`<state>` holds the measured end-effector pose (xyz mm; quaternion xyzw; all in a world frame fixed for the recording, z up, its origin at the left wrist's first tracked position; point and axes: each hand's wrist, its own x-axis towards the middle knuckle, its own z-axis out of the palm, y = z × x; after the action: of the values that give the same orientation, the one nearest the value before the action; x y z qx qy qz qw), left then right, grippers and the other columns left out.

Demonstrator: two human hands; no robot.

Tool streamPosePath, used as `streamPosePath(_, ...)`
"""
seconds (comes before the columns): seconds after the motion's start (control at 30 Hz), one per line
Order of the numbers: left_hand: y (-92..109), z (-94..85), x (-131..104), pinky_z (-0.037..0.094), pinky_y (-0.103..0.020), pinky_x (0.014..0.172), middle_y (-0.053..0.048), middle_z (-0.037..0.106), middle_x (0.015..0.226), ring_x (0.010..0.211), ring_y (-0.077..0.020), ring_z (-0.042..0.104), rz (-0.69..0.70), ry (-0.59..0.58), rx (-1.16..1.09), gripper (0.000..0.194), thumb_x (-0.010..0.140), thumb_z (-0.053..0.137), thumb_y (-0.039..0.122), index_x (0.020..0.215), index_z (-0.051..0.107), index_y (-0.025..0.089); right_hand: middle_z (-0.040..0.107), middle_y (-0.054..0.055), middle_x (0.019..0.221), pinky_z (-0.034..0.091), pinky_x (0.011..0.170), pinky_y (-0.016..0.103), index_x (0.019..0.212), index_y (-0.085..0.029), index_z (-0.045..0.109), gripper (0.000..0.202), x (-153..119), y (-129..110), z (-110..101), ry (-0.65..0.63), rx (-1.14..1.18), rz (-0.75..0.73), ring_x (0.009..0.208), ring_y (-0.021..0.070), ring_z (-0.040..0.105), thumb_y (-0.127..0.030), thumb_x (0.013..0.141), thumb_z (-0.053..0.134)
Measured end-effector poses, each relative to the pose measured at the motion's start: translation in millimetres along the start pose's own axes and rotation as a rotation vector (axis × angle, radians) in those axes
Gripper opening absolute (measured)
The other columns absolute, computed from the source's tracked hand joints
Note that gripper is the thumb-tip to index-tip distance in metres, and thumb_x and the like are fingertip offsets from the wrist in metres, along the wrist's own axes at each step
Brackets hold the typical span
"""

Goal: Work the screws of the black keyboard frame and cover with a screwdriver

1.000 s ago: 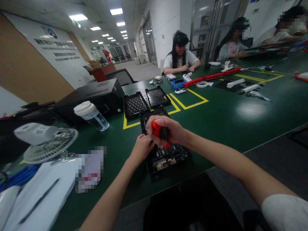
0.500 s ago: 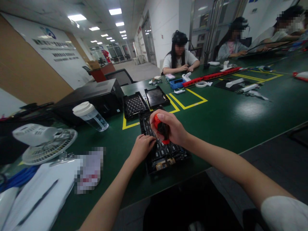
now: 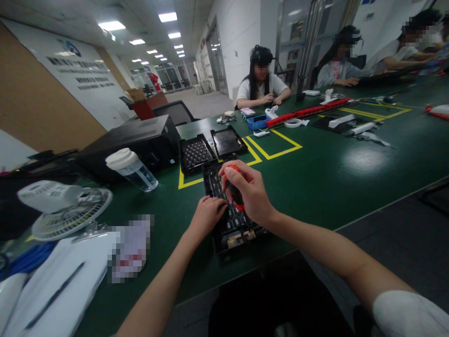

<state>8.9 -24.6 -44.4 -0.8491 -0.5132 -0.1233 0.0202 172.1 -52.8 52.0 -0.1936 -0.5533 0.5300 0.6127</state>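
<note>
My right hand is wrapped round the red and black handle of a screwdriver, held tilted above a long black case. The tool's shaft and tip are not visible. Rows of shiny rounded cells line the inside of the case, and a small brownish circuit board lies at its near end. On the left side of the case, my left hand grips the edge with bent fingers; its fingertips are partly hidden.
Two black cover trays lie beyond the case, near yellow tape marks. To the left are a clear bottle, a white fan and a clipboard with paper. A person sits across the green table, others farther right.
My right wrist has turned and its forearm has dropped slightly, with the screwdriver handle tilting a little. The left hand stays at the case edge.
</note>
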Motion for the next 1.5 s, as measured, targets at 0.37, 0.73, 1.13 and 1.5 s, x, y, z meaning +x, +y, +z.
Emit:
streamPosePath(0.37, 3.7, -4.7, -1.7, 0.037, -0.042, 0.097, -0.006, 0.070, 0.091, 0.089, -0.0215, 0.062, -0.013, -0.020, -0.010, 0.020, 0.087, 0.047, 0.025, 0.091, 0.067, 0.021, 0.052, -0.002, 0.072, 0.035, 0.047, 0.019, 0.084, -0.020, 0.058, 0.019, -6.3, -1.2, 9.4, 0.169, -0.105, -0.022, 0.052, 0.0056, 0.042, -0.038, 0.084, 0.054)
streamPosePath(0.73, 2.7, -5.8, -0.9, 0.038, -0.042, 0.097, -0.007, 0.070, 0.093, 0.090, -0.0217, 0.063, 0.002, -0.026, -0.026, 0.022, 0.086, 0.046, 0.021, 0.094, 0.066, 0.019, 0.058, -0.001, 0.084, 0.040, 0.059, 0.021, 0.086, -0.021, 0.060, 0.012, -15.4, -2.9, 20.4, 0.318, -0.221, -0.108, 0.064, 0.0085, 0.049, -0.032, 0.081, 0.059)
streamPosePath(1.13, 1.5, -2.7, -1.8, 0.036, -0.043, 0.099, -0.006, 0.070, 0.093, 0.091, -0.0209, 0.063, 0.002, -0.019, -0.020, 0.021, 0.087, 0.046, 0.025, 0.095, 0.065, 0.020, 0.052, -0.003, 0.076, 0.037, 0.050, 0.017, 0.086, -0.019, 0.057, 0.015, -6.7, 1.0, 10.1, 0.190, -0.128, -0.054, 0.054, 0.0044, 0.044, -0.033, 0.081, 0.060)
streamPosePath(1.5, -0.3, 0.0, -0.1, 0.039, -0.041, 0.093, -0.007, 0.069, 0.090, 0.084, -0.0213, 0.062, 0.005, -0.004, 0.029, 0.020, 0.087, 0.049, 0.025, 0.093, 0.067, 0.020, 0.052, -0.003, 0.068, 0.035, 0.044, 0.017, 0.089, -0.018, 0.057, 0.026, 5.9, 7.4, -4.2, -0.169, 0.142, 0.105, 0.047, 0.0040, 0.045, -0.043, 0.084, 0.053)
